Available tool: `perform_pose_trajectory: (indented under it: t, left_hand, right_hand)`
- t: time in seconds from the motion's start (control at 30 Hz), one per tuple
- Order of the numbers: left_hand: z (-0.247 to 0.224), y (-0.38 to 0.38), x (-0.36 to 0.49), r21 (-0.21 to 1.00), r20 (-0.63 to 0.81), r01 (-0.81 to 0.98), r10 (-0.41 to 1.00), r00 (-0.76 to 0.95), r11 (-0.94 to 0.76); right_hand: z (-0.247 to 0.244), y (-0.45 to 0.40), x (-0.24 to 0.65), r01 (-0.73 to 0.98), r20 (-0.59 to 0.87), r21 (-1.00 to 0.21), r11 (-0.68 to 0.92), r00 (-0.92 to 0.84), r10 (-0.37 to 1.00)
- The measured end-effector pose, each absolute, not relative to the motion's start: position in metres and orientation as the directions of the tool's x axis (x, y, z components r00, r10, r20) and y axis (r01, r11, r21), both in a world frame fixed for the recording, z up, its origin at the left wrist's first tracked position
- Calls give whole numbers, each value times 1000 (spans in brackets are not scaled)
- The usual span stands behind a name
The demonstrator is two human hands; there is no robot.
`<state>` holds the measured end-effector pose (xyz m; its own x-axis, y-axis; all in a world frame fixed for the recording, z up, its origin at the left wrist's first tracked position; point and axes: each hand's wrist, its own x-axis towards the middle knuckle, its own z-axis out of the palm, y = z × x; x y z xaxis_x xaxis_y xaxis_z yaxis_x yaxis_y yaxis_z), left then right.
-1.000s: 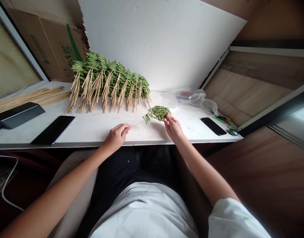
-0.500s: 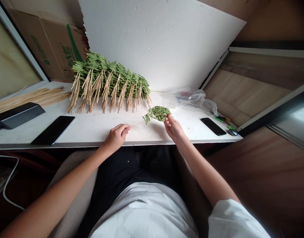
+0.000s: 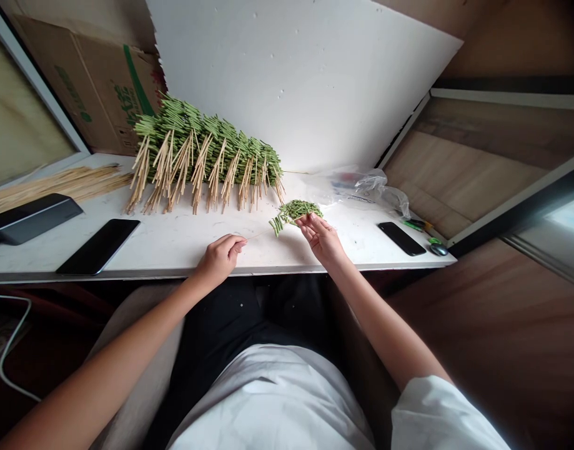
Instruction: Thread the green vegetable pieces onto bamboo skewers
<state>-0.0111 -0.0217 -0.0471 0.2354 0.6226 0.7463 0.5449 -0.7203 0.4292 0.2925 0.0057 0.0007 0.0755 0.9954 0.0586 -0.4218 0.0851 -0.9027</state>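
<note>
My left hand (image 3: 222,257) is closed around the near end of a thin wooden skewer (image 3: 258,235). Several short cut pieces of green bean (image 3: 277,225) sit side by side across the skewer's far end. My right hand (image 3: 323,239) is at the skewer's tip, its thumb and fingertips pinched together; a small piece seems to be between them, partly hidden by the fingers. Just behind that hand lies a small pile of loose green bean pieces (image 3: 300,207). Behind and left is a long stack of filled green bean skewers (image 3: 212,144), their bare stick ends fanned toward me.
Bare skewers (image 3: 57,184) lie at the left, near a black device (image 3: 36,217) and a black phone (image 3: 99,246). A clear plastic bag (image 3: 364,184), a smaller phone (image 3: 401,238) and a mouse (image 3: 438,249) are at the right. A white board (image 3: 305,81) stands behind.
My right hand has moved left from the loose pile to the tip of the skewer. My left hand and the skewer have stayed in place.
</note>
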Motion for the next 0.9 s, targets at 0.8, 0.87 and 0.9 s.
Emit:
perform_pose_trajectory:
  t: [0.8, 0.87, 0.9]
  left_hand:
    - [-48, -21, -13, 435, 737, 515, 621, 267, -738]
    - [-48, -21, -13, 437, 737, 515, 622, 265, -737]
    - [-48, -21, -13, 440, 737, 515, 624, 261, -736]
  right_hand:
    - [9, -4, 280, -329, 180, -921, 210, 120, 976]
    - [9, -4, 280, -328, 184, -920, 213, 115, 976]
    - [8, -4, 281, -326, 185, -921, 212, 113, 976]
